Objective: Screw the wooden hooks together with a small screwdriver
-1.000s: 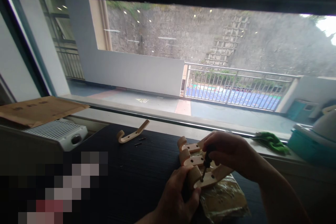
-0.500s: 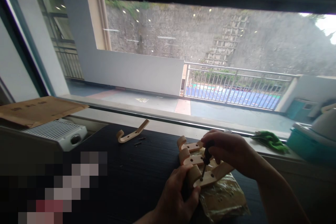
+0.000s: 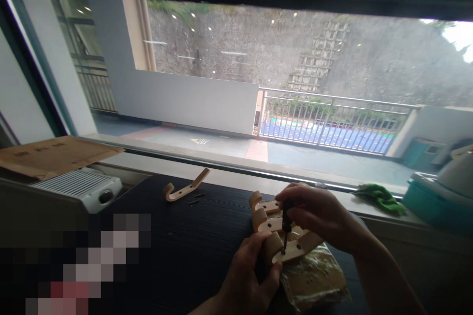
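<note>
My right hand (image 3: 310, 211) is closed around the dark handle of a screwdriver (image 3: 286, 224). Its shaft points down, with the tip at a hole in the nearest wooden hook (image 3: 295, 251). My left hand (image 3: 251, 270) grips the curled end of that same hook between thumb and fingers. Behind it lie two more wooden hooks, a middle one (image 3: 264, 221) and a farther one (image 3: 260, 203), partly covered by my right hand. All three rest on a plastic-wrapped brown package (image 3: 314, 280). Whether a screw sits under the tip is too small to tell.
On the black table (image 3: 177, 251) a separate wooden hook (image 3: 186, 189) lies beside two small screws (image 3: 195, 199). At left, a brown envelope (image 3: 55, 155) rests on a white ribbed device (image 3: 88, 187). A green cloth (image 3: 380, 199) and teal container (image 3: 426, 202) stand at right by the window.
My right hand has shifted slightly left, and the screwdriver now stands more upright. Its tip stays at the same hole. My left hand and the hooks have kept their places.
</note>
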The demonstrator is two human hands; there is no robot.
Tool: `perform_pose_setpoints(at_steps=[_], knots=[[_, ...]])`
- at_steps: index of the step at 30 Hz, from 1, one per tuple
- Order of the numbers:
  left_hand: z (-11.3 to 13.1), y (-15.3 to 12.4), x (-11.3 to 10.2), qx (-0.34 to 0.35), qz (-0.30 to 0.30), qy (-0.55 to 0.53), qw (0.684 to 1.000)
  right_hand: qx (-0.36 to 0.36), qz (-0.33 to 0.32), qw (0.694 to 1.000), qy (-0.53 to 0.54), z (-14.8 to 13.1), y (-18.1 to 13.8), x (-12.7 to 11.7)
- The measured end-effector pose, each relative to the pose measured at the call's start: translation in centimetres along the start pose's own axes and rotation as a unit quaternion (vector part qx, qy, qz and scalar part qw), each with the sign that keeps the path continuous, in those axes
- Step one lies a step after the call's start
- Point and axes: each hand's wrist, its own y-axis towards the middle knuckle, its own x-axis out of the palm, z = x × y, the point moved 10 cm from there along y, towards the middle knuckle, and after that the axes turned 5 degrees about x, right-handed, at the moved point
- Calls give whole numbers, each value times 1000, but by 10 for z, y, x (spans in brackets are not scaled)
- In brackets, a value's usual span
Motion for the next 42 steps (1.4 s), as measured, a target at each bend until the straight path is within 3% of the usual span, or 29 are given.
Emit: perform_pose_setpoints(at_steps=[3, 13, 19, 23, 26, 34, 42], knots=[[1, 0, 0, 10, 1, -3, 1000, 11, -20, 1000, 16, 2, -2, -2], [0, 3, 1, -6, -24, -12, 1000, 59, 23, 993, 96, 22, 1, -3], [1, 0, -5, 23, 20, -5, 1000, 65, -7, 997, 40, 17, -3, -3], [-4, 0, 3, -7, -20, -18, 1000, 46, -31, 998, 24, 12, -7, -6], [-5, 1, 5, -22, -34, -17, 999, 38, -19, 998, 36, 12, -5, -7], [1, 0, -2, 12, 8, 11, 1000, 57, 26, 995, 80, 23, 4, 2], [-3, -1, 1, -1, -6, 12, 1000, 50, -49, 996, 52, 12, -4, 1]])
